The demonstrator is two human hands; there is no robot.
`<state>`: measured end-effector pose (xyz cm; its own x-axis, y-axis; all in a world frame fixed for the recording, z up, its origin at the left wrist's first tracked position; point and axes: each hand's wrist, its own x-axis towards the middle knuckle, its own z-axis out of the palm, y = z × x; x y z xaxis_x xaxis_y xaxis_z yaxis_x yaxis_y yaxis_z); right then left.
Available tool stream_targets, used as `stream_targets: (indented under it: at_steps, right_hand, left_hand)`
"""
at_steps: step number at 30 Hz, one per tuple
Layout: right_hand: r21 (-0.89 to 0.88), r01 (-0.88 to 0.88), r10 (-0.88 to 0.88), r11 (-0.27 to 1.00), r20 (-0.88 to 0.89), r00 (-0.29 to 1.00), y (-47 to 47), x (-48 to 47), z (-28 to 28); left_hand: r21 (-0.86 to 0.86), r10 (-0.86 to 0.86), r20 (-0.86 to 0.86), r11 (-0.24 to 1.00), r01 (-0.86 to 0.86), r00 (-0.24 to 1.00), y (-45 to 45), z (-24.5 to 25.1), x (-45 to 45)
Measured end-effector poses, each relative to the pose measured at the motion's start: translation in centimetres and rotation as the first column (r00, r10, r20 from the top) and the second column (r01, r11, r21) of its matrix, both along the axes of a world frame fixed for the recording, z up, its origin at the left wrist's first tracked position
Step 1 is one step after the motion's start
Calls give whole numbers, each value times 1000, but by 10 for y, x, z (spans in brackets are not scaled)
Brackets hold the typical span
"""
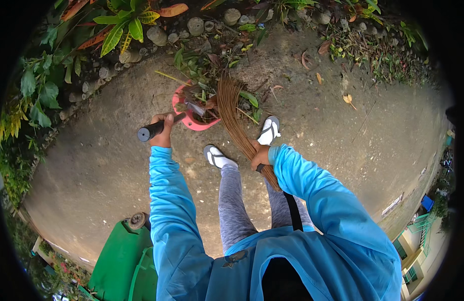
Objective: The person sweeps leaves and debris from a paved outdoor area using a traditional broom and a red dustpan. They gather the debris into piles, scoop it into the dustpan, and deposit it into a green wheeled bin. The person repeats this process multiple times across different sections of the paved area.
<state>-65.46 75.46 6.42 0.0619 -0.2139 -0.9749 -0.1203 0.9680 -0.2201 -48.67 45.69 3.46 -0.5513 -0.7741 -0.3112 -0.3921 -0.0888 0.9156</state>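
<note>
My left hand [163, 131] grips the black handle [152, 131] of a red plastic dustpan [197, 125], which rests on the concrete in front of my feet. Dry leaves, twigs and a piece of clear plastic [195, 108] lie in the pan. In my right hand [260, 154] is a stick broom [235, 116] of thin brown ribs, held near its bound end. Its spread tips reach to the dustpan's right side, against a heap of leaves and green cuttings [201, 73]. The broom covers part of the heap and of the pan's edge.
A green wheeled bin [119, 259] lies or stands at the lower left, partly behind my sleeve. Stones [156, 35] edge a planted bed with a croton [128, 24] ahead. More cut weeds [382, 56] lie along the bed at upper right. Scattered dry leaves [348, 99] dot the concrete.
</note>
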Motion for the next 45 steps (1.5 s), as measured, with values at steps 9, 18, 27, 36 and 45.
stream_targets:
  at_steps: [9,18,27,36,45]
  right_hand:
    - [51,-266,270,962,-69,960,-28,70,51]
    - [93,-437,446,895,-224,866,-5,80,155]
    - [206,-673,703,710,-265,660,87,94,309]
    - [229,-850,852,475,-361,379,188,135,391]
    - [286,-950,897,124,-442,-16,203,196,444]
  left_hand:
    - [181,270,-321,958,-221,908,-18,-18,52]
    - [194,307,-484,951,-242,819,21,73,59]
    - [119,280,-603,958,-263,747,123,222,147]
    - [46,598,-497,742,-669,629,260,322,208]
    - [108,753,-578,454,-884,316,328,383,306]
